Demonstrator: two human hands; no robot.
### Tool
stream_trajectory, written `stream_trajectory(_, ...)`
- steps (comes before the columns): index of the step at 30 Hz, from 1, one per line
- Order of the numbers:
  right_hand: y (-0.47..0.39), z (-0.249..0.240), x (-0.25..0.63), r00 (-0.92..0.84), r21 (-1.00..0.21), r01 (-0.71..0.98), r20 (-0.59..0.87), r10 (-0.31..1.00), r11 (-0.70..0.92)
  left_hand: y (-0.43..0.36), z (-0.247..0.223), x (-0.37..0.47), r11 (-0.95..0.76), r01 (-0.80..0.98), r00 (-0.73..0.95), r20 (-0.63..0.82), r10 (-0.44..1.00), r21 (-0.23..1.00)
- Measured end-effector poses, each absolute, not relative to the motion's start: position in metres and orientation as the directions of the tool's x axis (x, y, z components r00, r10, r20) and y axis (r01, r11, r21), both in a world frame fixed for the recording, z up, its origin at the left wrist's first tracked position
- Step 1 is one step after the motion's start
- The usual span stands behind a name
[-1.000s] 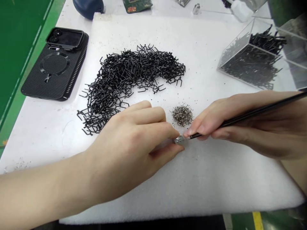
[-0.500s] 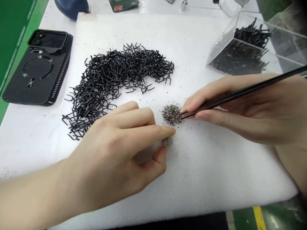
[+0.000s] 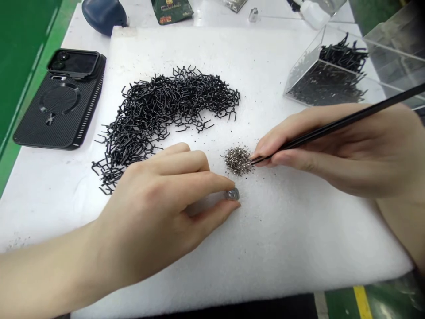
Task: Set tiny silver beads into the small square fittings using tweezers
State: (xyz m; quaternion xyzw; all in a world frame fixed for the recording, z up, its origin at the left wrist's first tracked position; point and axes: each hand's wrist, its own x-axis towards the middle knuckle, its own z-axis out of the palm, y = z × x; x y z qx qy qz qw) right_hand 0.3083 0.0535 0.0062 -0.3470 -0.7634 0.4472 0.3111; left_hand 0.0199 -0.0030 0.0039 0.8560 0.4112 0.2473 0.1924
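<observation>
My left hand (image 3: 162,208) rests on the white foam sheet (image 3: 282,248) and pinches a small round metal part (image 3: 232,194) between thumb and forefinger. My right hand (image 3: 341,146) grips black tweezers (image 3: 332,126), whose tips touch the right edge of a little heap of tiny silvery pieces (image 3: 237,160). That heap lies just above the metal part. A big curved pile of black bent wire clips (image 3: 162,117) spreads behind my left hand.
A clear plastic box (image 3: 328,73) of more black clips stands at the back right. A phone in a black case (image 3: 61,106) lies at the left beside the foam. A dark blue object (image 3: 104,15), a green packet (image 3: 172,9) and a white bottle sit along the far edge.
My right hand has drawn the tweezers away from the metal part up to the silvery heap. My left hand keeps its pinch on the part.
</observation>
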Motion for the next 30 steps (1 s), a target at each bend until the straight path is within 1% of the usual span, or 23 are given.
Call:
stream_trajectory(3, 0.05, 0.008, 0.307, -0.573, -0.918, 0.19, 0.185, 0.799, 0.349, 0.004, 0.013, 0.03, -0.588, 0.611, 0.538, 0.268, 0.799, 0.529)
stream_trajectory(6, 0.045, 0.011, 0.302, -0.617, -0.948, 0.153, 0.129, 0.776, 0.279, 0.009, 0.016, 0.033, -0.584, 0.61, 0.531, 0.27, 0.803, 0.536)
stream_trajectory(8, 0.043, 0.011, 0.3, -0.665, -0.953, 0.147, 0.103, 0.74, 0.264, 0.007, 0.013, 0.03, -0.58, 0.608, 0.528, 0.268, 0.805, 0.542)
stream_trajectory(10, 0.041, 0.009, 0.3, -0.68, -0.945, 0.156, 0.109, 0.725, 0.288, 0.003, 0.01, 0.024, -0.575, 0.604, 0.529, 0.263, 0.807, 0.552)
stream_trajectory(14, 0.04, 0.002, 0.305, -0.657, -0.927, 0.181, 0.135, 0.741, 0.329, -0.005, 0.005, 0.015, -0.58, 0.562, 0.541, 0.267, 0.797, 0.59)
stream_trajectory(17, 0.041, -0.002, 0.308, -0.695, -0.922, 0.168, 0.141, 0.706, 0.349, -0.008, 0.006, 0.014, -0.59, 0.538, 0.549, 0.281, 0.787, 0.603)
stream_trajectory(23, 0.041, -0.001, 0.308, -0.692, -0.918, 0.188, 0.128, 0.711, 0.349, -0.007, 0.006, 0.013, -0.598, 0.533, 0.557, 0.285, 0.78, 0.599)
stream_trajectory(27, 0.042, 0.0, 0.306, -0.687, -0.92, 0.188, 0.127, 0.715, 0.344, -0.005, -0.004, 0.015, -0.612, 0.514, 0.541, 0.326, 0.775, 0.601)
stream_trajectory(30, 0.041, 0.002, 0.304, -0.677, -0.921, 0.18, 0.138, 0.723, 0.345, -0.004, -0.005, 0.017, -0.605, 0.517, 0.547, 0.31, 0.778, 0.605)
